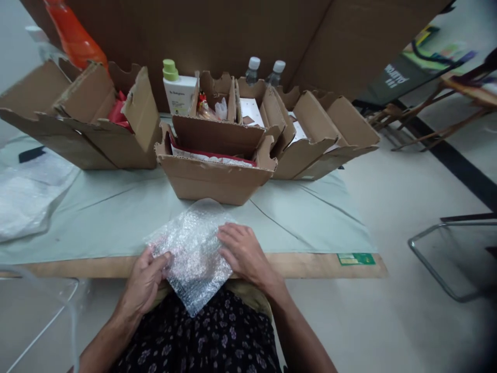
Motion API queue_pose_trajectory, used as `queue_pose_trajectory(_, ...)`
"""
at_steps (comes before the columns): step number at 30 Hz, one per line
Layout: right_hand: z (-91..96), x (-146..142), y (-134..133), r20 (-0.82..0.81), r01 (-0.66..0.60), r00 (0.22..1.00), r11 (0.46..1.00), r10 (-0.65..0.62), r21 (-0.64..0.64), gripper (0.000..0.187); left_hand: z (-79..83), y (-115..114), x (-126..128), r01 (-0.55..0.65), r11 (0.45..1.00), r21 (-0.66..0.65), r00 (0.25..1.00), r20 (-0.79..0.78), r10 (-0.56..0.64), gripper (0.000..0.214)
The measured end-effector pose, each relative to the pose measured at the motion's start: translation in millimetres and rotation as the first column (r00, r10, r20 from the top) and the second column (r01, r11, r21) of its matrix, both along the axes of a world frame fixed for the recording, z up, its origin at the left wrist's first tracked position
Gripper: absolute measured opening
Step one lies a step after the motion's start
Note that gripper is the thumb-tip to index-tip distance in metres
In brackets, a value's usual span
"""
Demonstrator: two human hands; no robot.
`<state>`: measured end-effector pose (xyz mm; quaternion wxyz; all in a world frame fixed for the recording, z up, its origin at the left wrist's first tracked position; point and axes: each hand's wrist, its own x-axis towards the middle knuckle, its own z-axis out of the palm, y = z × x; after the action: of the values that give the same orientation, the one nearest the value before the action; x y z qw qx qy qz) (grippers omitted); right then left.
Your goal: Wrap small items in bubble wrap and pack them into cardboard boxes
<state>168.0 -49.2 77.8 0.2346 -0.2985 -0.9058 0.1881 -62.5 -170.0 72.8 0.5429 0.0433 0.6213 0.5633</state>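
Note:
A sheet of clear bubble wrap lies at the table's front edge, its near corner hanging over my lap. Something pinkish shows faintly through its left part; I cannot make out what. My left hand grips the wrap's left side between thumb and fingers. On the right side, my right hand rests with fingers stretched flat against the wrap. Just beyond stands an open cardboard box with a red-edged, patterned item inside.
More open cardboard boxes stand left and right at the back. Behind them are a white bottle with a green cap, an orange bottle and two white-capped bottles. Plastic wrapping lies at left; a metal-framed chair stands at right.

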Motion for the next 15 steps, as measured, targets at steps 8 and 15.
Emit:
queue_pose_trajectory(8, 1.9, 40, -36, 0.209, -0.004, 0.978, 0.992, 0.03, -0.122, 0.057, -0.3, -13, -7, 0.073, 0.997, 0.008, 0.985, -0.16, -0.071, 0.092)
queue_pose_trajectory(15, -16.8, 1, -85, 0.091, -0.052, 0.994, 0.988, 0.065, -0.143, 0.063, 8.3, -18, 3, 0.195, 0.978, 0.069, 0.981, -0.009, -0.195, 0.065)
